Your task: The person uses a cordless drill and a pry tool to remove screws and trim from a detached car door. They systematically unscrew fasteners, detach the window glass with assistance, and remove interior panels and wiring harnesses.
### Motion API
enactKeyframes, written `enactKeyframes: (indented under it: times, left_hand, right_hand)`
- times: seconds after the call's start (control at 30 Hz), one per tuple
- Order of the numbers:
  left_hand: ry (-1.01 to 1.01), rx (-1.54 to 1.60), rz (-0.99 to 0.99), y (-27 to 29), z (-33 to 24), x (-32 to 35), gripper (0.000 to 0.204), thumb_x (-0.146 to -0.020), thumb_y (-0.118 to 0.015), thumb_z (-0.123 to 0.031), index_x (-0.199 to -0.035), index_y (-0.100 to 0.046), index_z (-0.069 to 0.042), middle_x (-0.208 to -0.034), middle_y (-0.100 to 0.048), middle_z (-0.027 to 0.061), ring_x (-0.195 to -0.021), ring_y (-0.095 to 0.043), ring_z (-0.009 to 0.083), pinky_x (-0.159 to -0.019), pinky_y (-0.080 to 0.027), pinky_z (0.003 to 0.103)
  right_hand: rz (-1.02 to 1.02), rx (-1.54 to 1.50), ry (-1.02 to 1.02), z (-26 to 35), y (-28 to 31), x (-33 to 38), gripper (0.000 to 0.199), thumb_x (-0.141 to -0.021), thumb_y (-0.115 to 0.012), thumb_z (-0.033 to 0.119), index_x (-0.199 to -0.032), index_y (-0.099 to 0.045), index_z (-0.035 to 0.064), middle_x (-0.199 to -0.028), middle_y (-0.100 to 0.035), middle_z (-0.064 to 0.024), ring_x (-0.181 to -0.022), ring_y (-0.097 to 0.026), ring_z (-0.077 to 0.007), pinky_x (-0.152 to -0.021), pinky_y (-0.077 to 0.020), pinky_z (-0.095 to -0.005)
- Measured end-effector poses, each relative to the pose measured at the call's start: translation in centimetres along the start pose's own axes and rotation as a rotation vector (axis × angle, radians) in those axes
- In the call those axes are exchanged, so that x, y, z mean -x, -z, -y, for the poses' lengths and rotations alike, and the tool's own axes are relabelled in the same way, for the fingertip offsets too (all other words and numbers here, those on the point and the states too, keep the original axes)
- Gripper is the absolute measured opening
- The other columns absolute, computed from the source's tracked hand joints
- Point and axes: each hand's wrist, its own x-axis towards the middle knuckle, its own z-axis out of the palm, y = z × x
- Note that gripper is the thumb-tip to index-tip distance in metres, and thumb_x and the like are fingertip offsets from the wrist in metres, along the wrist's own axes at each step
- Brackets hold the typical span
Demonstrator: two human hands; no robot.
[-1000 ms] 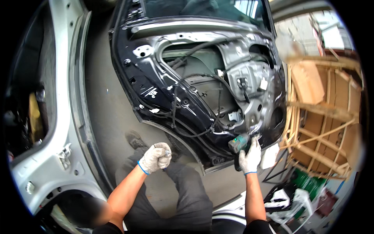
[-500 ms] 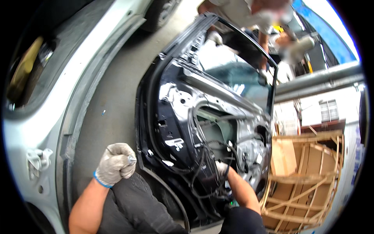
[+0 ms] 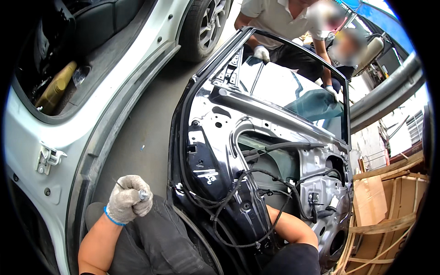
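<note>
A silver bolt (image 3: pixel 144 195) pokes out of my left hand (image 3: pixel 130 198), which is closed around it in a grey knit glove with a blue cuff. A thin dark pin or wire end also shows beside its fingers. My right forearm (image 3: pixel 291 224) reaches into the black car door (image 3: pixel 213 160), whose inner metal panel is bare. That hand is hidden inside the door, behind the panel edge. Black wiring harness loops (image 3: pixel 238 183) hang across the panel near my right arm. A window glass (image 3: pixel 316 104) sits in the door's frame.
A person in a white shirt (image 3: pixel 270 20) and gloves crouches at the window frame, touching the glass. On the left stands a white car body (image 3: pixel 59 133) with an open doorway and a hinge bracket (image 3: pixel 48 158). A wooden crate (image 3: pixel 387 227) is at the right.
My right hand has gone deeper into the door and out of sight. My left hand still grips the bolt, its head now more exposed. The view has shifted.
</note>
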Motion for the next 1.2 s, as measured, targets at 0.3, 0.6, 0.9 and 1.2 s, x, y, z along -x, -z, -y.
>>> enactKeyframes:
  times: [0.3, 0.6, 0.9, 1.2]
  left_hand:
    - [0.026, -0.048, -0.064, -2.1, -0.2, 2.2, 0.004, -0.083, -0.064, -0.005, -0.080, -0.063, -0.002, -0.052, -0.045, 0.0042, -0.039, -0.038, 0.0122, -0.036, -0.029, 0.029]
    - [0.105, -0.104, -0.101, -2.4, -0.4, 1.9, 0.005, -0.083, -0.063, -0.002, -0.078, -0.064, -0.001, -0.052, -0.048, 0.0060, -0.039, -0.036, 0.0122, -0.036, -0.029, 0.029]
    - [0.175, -0.066, -0.060, -2.1, -0.5, 1.5, 0.007, -0.081, -0.067, 0.000, -0.076, -0.062, 0.001, -0.054, -0.048, 0.0053, -0.040, -0.038, 0.0125, -0.036, -0.030, 0.029]
    - [0.185, 0.364, 0.346, -1.1, -0.2, -0.2, 0.018, -0.080, -0.061, -0.008, -0.073, -0.060, 0.009, -0.046, -0.041, 0.0076, -0.037, -0.036, 0.0163, -0.033, -0.031, 0.032]
  right_hand:
    - [-0.060, 0.022, 0.071, -0.7, -0.8, 2.4, 0.031, -0.085, -0.068, 0.030, -0.103, -0.067, 0.0045, -0.083, -0.068, -0.0245, -0.072, -0.065, -0.0441, -0.065, -0.0525, -0.0475]
    - [-0.140, 0.073, 0.056, -2.2, -0.2, 4.7, 0.033, -0.085, -0.068, 0.031, -0.103, -0.066, 0.0046, -0.083, -0.068, -0.0246, -0.072, -0.065, -0.0444, -0.065, -0.0524, -0.0480]
    - [-0.445, 0.163, 0.188, -4.2, 0.9, 9.6, 0.034, -0.084, -0.069, 0.032, -0.104, -0.065, 0.0046, -0.083, -0.068, -0.0246, -0.072, -0.065, -0.0447, -0.065, -0.0524, -0.0485]
    - [-0.220, 0.180, -0.381, -2.2, 4.4, 16.6, 0.048, -0.087, -0.062, 0.043, -0.107, -0.056, -0.0005, -0.093, -0.067, -0.0305, -0.090, -0.064, -0.0485, -0.082, -0.0509, -0.0535]
